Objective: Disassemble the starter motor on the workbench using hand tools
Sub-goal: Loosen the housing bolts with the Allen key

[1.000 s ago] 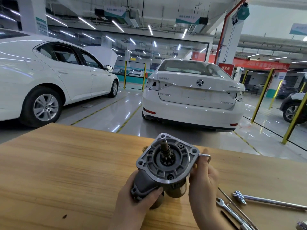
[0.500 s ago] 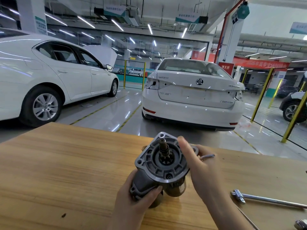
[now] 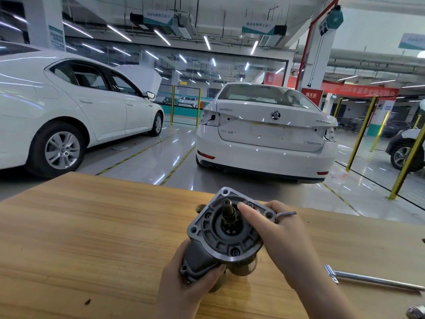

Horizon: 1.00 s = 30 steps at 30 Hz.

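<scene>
Motor (image 3: 226,247) is at 6 o'clock in view, low over the bench (image 3: 92,238); can't tell if it touches. The nose is tipped up toward you. The grey cast flange (image 3: 204,229) has a ribbed face and bolt-hole ears. The dark pinion (image 3: 230,229) and shaft (image 3: 227,207) sit at centre, pointing to 12. Your left hand (image 3: 190,288) grips the body from 7 o'clock, fingers wrapped under and thumb across the housing. Your right hand (image 3: 282,240) comes in from 4 o'clock with its index fingertip (image 3: 242,207) on the flange face just beside the shaft. The other fingers are curled, holding a bent key (image 3: 286,214) that pokes out at 3. A steel bar (image 3: 377,280) lies on the bench at 4 o'clock, well apart.
</scene>
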Motion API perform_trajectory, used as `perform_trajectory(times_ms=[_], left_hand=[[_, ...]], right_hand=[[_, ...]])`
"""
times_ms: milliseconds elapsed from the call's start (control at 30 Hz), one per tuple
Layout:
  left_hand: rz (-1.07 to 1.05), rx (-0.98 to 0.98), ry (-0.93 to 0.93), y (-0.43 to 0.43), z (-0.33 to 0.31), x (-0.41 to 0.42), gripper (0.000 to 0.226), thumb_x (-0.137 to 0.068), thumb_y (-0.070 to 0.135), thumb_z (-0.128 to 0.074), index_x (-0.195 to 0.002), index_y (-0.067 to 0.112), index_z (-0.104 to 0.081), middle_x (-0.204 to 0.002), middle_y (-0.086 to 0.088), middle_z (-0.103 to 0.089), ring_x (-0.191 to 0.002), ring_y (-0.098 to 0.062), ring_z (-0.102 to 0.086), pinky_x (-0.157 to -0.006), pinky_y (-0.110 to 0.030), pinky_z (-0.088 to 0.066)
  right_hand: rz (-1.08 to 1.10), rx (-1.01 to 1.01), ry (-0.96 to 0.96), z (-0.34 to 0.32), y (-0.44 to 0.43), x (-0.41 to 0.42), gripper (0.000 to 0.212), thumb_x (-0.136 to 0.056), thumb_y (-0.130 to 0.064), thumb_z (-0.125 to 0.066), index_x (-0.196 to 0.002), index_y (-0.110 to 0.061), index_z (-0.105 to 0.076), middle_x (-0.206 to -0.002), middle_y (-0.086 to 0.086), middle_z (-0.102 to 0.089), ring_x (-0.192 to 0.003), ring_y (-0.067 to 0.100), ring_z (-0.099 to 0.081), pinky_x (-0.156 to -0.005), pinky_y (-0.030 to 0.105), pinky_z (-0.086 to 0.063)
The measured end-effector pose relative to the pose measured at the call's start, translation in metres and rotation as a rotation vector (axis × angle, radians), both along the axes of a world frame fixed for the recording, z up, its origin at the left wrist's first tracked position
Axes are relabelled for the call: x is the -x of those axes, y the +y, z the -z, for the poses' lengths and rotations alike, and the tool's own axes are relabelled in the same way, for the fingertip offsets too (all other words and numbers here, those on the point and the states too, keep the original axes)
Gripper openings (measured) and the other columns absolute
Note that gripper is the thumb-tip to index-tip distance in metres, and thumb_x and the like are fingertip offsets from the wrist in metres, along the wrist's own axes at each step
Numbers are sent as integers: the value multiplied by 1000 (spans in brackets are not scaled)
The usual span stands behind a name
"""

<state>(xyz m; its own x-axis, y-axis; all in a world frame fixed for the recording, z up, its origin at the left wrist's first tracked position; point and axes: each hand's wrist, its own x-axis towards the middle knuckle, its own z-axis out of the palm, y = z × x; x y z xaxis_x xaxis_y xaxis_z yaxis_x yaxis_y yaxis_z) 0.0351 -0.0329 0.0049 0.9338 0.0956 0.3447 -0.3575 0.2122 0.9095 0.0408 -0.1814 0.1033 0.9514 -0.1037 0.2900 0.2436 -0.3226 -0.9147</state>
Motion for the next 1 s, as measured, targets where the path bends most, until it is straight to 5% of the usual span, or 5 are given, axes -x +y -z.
perform_trajectory(times_ms=[267, 567, 767, 900, 1000], left_hand=[[2, -21, -8, -1, -2, 3, 64, -32, 30, -79, -94, 20, -64, -88, 8, -73, -75, -6, -68, -60, -12, -51], [-28, -59, 7, -1, 1, 2, 52, -45, 12, -78, -93, 23, -63, -85, 16, -72, -72, -1, -67, -59, -9, -49], [-40, -22, 49, -1, 2, 0, 55, -41, 17, -79, -93, 25, -62, -83, 18, -72, -72, -1, -67, -58, -9, -49], [-33, 16, 84, -1, 4, -1, 54, -41, 11, -78, -91, 27, -61, -79, 21, -71, -72, 1, -67, -57, -8, -49], [-28, -7, 63, 0, 2, 2, 59, -37, 18, -83, -92, 26, -63, -83, 14, -72, -72, -4, -68, -58, -11, -51]], right_hand=[[61, 129, -49, -3, -9, -3, 34, -73, -44, -60, -57, -15, -50, -39, -12, -47, -39, 1, -42, -37, 13, -31], [-21, 4, 21, -7, -18, 2, 53, -87, -50, -48, -80, -1, -65, -69, 9, -67, -65, 16, -61, -59, 29, -39], [59, -145, -247, 30, 1, 21, 30, -91, -54, -34, -87, -50, -64, -66, -18, -65, -57, -7, -55, -52, 7, -37], [122, -224, -277, 52, 10, 22, 34, -83, -51, -34, -105, -45, -60, -91, -5, -69, -69, 11, -49, -67, 34, -39], [128, -304, -275, 49, 19, 26, 33, -80, -57, -37, -100, -46, -60, -73, -6, -66, -56, 0, -51, -53, 19, -42]])
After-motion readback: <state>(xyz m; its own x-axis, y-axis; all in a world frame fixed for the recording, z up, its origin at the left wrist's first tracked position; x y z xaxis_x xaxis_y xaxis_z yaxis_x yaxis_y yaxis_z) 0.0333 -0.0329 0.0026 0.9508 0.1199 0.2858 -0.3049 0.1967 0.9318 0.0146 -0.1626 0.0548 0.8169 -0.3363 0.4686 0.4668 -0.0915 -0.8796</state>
